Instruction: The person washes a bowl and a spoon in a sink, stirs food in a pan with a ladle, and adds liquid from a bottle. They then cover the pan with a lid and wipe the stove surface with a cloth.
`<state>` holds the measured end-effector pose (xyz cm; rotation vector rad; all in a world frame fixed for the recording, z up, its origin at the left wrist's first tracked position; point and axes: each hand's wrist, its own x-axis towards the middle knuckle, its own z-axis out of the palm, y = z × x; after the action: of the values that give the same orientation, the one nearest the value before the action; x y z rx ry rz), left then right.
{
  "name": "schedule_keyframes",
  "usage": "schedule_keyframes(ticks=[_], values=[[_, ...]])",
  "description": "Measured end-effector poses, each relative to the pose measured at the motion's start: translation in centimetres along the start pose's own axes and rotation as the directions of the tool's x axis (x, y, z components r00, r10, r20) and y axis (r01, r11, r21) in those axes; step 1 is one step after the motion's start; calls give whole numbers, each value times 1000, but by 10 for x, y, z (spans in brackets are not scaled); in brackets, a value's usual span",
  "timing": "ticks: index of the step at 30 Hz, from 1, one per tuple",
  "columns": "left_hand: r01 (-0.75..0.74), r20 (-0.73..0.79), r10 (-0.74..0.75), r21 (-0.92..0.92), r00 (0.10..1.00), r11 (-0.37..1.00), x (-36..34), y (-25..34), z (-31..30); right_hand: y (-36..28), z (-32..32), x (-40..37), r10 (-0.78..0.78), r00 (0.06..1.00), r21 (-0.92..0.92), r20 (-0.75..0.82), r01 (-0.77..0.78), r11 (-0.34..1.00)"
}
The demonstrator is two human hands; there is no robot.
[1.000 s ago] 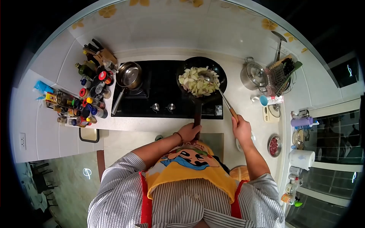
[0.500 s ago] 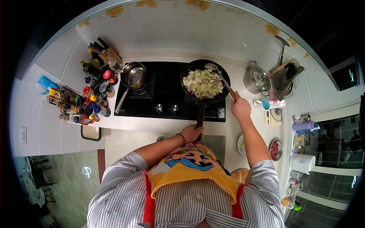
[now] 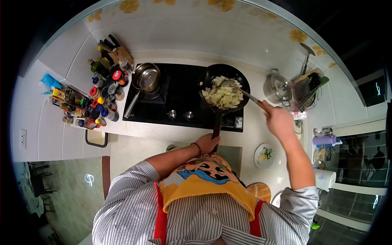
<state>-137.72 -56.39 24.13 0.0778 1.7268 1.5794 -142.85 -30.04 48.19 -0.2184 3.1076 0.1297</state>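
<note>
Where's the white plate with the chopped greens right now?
In the head view, the white plate lies on the right-hand counter, between the apron and the right forearm, just beyond the wooden board.

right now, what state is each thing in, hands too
Left hand, closed round the wok handle
Right hand, gripping the utensil
Utensil, head in the chopped food
Wok, on hob, part full
Saucepan, on hob, uncovered
Steel pot, lid on
Plate, holding chopped greens

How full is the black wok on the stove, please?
The wok is partly full: pale chopped pieces lie in it, with bare dark wall showing.
</note>
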Motion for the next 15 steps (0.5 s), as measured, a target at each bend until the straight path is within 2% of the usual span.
schedule_keyframes(ticks=[5,8,10,12,14,15], values=[[-24,13,22,121,1000,992,-1,9,-5,11,-28,-26,-2,999,-69,47,6,998],[-42,0,42,99,999,994,8,-6,-6,10,10,-25,51,994,-68,92,-45,997],[-66,2,67,202,998,977,11,-7,-7,19,50,-24,68,997,-35,33,-67,997],[-26,20,22,264,1000,964,-1,10,-10,26,81,-28,101,995,46,-21,-100,994],[-32,58,15,299,998,954,2,-6,-15,37,108,-46,178,984,193,-28,-169,966],[2,89,-23,231,996,973,-10,4,-23,36,113,-55,235,972,295,-1,-224,929]])
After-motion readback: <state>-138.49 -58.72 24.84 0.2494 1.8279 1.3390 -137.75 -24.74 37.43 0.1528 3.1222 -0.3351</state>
